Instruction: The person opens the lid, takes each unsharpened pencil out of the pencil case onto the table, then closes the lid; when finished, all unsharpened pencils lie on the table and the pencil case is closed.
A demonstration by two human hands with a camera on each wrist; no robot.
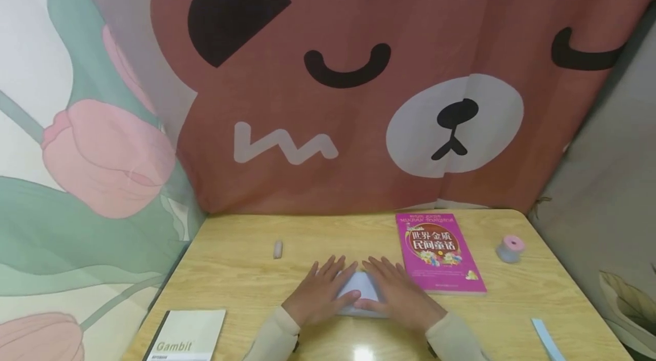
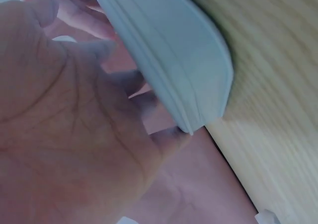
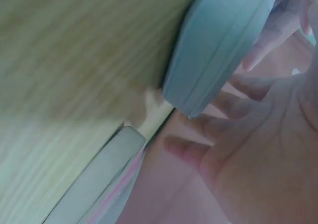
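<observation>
A pale blue case [image 1: 360,288] with rounded corners and a seam along its side lies on the wooden table, between both hands. My left hand [image 1: 324,291] rests over its left end with the fingers extended; in the left wrist view the fingertips touch the upper edge of the case [image 2: 184,60]. From the other side, my right hand [image 1: 397,297] lies over the right end, its fingers spread straight. Both thumbs reach in towards each other over the near side. Seen from the right wrist, the fingertips lie along the upper edge of the case [image 3: 213,50].
A magenta book [image 1: 441,275] lies beyond the right hand, with a pink-topped spool [image 1: 511,248] farther right. A light blue strip [image 1: 546,339] is at the front right. On the left are a small greyish stick-shaped item [image 1: 278,249] and a Gambit notebook [image 1: 189,329]. A bear-print curtain [image 1: 287,184] hangs behind.
</observation>
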